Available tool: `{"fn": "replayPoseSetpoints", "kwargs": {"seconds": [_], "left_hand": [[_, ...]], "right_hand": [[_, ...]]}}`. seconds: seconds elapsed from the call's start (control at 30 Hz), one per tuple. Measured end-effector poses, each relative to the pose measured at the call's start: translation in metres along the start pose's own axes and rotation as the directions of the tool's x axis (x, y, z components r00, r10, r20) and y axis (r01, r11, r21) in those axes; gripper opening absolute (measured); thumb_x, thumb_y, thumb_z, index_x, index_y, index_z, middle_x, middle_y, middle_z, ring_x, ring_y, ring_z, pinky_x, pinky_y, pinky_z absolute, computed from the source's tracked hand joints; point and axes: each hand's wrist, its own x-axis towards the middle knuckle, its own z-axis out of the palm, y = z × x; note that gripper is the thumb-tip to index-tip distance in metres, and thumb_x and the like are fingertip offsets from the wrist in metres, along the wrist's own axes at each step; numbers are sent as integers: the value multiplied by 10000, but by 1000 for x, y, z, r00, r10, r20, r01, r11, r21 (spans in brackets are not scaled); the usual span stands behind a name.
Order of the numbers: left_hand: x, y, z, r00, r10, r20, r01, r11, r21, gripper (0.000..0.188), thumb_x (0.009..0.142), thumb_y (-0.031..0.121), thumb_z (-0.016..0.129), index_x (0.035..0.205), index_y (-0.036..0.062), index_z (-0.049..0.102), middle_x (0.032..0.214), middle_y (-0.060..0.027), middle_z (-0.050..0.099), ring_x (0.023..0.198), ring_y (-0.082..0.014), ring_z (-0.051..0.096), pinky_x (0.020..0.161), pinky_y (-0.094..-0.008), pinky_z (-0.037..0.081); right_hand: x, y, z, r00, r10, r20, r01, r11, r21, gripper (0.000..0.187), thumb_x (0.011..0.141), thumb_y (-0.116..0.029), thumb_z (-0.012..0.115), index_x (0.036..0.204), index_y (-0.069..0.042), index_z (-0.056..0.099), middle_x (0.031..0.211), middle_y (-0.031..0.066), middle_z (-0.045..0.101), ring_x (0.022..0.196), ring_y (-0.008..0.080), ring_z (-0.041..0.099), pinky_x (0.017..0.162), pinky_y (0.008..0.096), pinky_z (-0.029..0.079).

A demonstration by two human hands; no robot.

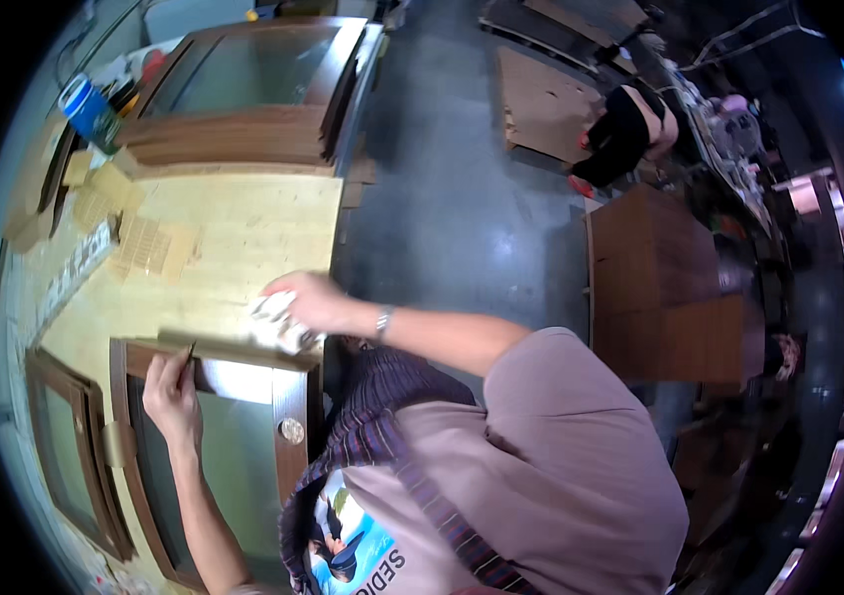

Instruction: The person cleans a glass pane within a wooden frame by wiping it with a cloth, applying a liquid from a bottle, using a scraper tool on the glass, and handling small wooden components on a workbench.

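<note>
My right hand [311, 300] is closed on a crumpled white rag [278, 322], just beyond the far edge of a brown wood-framed glass door [291, 397]. Motion blurs this hand slightly. My left hand [172, 385] is over the same door near its far rail, fingers pinched together. A small dark tip sticks up from the pinch, too small to name. The door lies flat on a pale wooden worktable [243, 223]. A round pale patch [291, 430] shows on the frame's right side.
A narrower glass door [70, 451] lies to the left. Stacked doors [234, 139] sit at the table's far end beside a blue canister [90, 111]. Tan paper sheets [149, 243] are at the far left. Beyond the aisle, a person [630, 134] bends near brown panels [655, 278].
</note>
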Motion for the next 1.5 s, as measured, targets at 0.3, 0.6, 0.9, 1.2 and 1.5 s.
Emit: {"fn": "replayPoseSetpoints", "kwargs": {"seconds": [0.3,0.6,0.9,1.2,1.5], "left_hand": [[-28,42,12,956,275,-104,-273,961,32,268,665,-93,633,863,55,735,727,-103,609,719,-261,642,630,-346,524],[-29,-1,-7,994,-3,-106,10,997,73,210,766,-18,710,952,65,765,824,-84,679,742,-211,661,676,-326,554],[-16,-161,-29,892,-398,-215,419,906,62,213,941,108,634,1120,20,709,1071,-138,726,930,-199,693,841,-310,530],[27,-179,-34,970,-218,-105,230,966,116,227,919,171,678,1088,20,701,824,-62,682,725,-148,586,703,-311,479],[19,-185,-40,981,-181,-65,190,963,190,199,927,159,648,1081,37,679,848,-76,646,749,-201,595,714,-327,473]], "right_hand": [[-58,86,-70,974,223,-40,-212,959,189,225,752,32,670,971,7,710,877,66,715,798,136,663,719,293,532],[-79,78,-70,931,322,172,-361,880,308,249,862,-66,641,1080,50,671,941,68,701,797,127,662,701,266,537],[-45,69,-60,963,233,132,-209,963,-172,156,785,-81,580,818,-40,726,783,99,703,743,190,664,691,343,511],[-75,76,-61,931,338,139,-304,928,-217,154,703,-50,556,697,-30,708,674,112,683,652,224,662,602,359,496],[-93,94,-62,906,417,79,-383,883,-271,160,710,-82,552,691,-46,707,663,94,686,635,230,665,603,378,509]]}}
